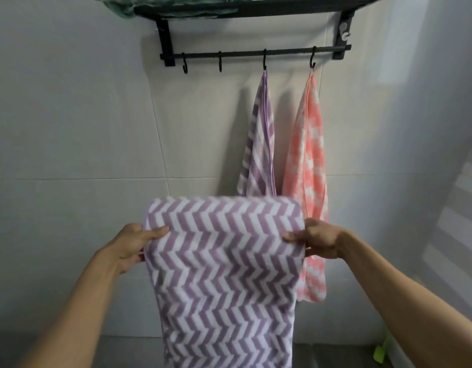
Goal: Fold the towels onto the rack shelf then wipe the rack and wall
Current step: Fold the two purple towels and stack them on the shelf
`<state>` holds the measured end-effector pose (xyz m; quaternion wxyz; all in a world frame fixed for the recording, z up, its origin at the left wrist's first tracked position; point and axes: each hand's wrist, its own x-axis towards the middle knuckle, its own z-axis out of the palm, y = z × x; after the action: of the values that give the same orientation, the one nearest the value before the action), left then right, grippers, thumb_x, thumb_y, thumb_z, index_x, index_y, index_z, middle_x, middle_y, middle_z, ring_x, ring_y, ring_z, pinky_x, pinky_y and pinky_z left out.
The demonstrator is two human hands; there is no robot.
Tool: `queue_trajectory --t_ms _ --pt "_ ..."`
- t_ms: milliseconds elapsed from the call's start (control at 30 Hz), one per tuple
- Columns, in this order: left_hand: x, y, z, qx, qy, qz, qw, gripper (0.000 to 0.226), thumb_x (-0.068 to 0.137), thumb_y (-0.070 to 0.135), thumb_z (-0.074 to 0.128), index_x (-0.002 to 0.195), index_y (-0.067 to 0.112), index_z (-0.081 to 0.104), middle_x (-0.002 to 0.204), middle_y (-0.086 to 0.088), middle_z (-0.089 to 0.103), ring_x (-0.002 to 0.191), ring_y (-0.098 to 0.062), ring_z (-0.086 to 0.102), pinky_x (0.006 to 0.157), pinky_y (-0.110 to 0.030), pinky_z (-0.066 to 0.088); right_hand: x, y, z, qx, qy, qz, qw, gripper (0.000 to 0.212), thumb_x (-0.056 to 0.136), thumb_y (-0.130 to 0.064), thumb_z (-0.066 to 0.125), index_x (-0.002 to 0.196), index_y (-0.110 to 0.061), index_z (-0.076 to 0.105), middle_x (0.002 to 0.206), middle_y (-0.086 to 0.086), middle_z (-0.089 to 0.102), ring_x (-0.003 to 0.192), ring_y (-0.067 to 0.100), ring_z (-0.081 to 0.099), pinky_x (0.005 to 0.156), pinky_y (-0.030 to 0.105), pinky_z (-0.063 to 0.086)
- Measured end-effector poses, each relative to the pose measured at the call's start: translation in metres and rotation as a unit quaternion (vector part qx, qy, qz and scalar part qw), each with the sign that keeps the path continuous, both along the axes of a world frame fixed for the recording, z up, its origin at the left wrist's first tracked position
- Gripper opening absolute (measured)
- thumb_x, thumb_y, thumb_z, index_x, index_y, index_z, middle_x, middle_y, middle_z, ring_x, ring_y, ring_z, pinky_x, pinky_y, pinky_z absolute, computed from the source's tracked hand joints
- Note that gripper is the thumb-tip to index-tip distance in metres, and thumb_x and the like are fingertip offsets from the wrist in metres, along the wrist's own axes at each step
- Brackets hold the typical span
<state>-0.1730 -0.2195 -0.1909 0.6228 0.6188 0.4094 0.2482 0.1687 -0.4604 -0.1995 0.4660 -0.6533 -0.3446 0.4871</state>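
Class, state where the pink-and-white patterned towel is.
Head view, right of centre: the pink-and-white patterned towel hangs from the rightmost black hook, beside the hanging purple-striped towel.

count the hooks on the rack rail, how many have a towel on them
4 hooks, 2 with towels. Empty: far-left hook and second hook. Third hook holds the purple striped towel; fourth hook holds the pink towel. None looks hidden.

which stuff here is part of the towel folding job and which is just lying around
Part of the job:
- purple towel, held by left hand and right hand
- hanging purple towel
- pink towel
- rack
- green towel on the shelf
- wall

Just lying about:
- green object, bottom right
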Motion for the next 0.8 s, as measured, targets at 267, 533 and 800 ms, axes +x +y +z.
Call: queue_trajectory --t_ms 267,533,800 --pt "-0.001 0.006 -0.004 -0.045 -0.089 0.030 0.995 0.036 0.084 0.017 0.074 0.111 -0.007 0.069 0.115 -0.028 0.070 0.084 -0.030 0.074 0.075 -0.041 0.063 -0.002 0.004 -0.002 0.061 0.074 -0.010 0.995 0.072 0.062 -0.042 0.095 0.113 0.003 0.071 0.133 0.023 0.063 0.118 0.038 0.065 0.108 0.053 0.046" --pt "-0.003 -0.001 -0.007 -0.032 -0.059 0.043 0.997 0.035 0.085 0.014 0.077 0.113 -0.006 0.069 0.095 -0.016 0.077 0.074 -0.023 0.073 0.066 -0.033 0.063 -0.008 0.010 0.001 0.069 0.066 -0.050 0.994 0.078 0.065 -0.032 0.090 0.123 0.011 0.060 0.123 0.025 0.068 0.108 0.039 0.070 0.103 0.057 0.050" --pt "0.011 0.009 0.018 -0.012 -0.134 0.176 0.975 0.081 0.078 0.010 0.082 0.147 0.001 0.040 0.128 -0.016 0.059 0.086 -0.022 0.066 0.093 -0.038 0.051 -0.001 0.021 0.017 0.096 0.035 -0.132 0.986 0.091 0.046 -0.050 0.096 0.112 0.007 0.070 0.115 0.014 0.074 0.103 0.029 0.072 0.083 0.038 0.060"
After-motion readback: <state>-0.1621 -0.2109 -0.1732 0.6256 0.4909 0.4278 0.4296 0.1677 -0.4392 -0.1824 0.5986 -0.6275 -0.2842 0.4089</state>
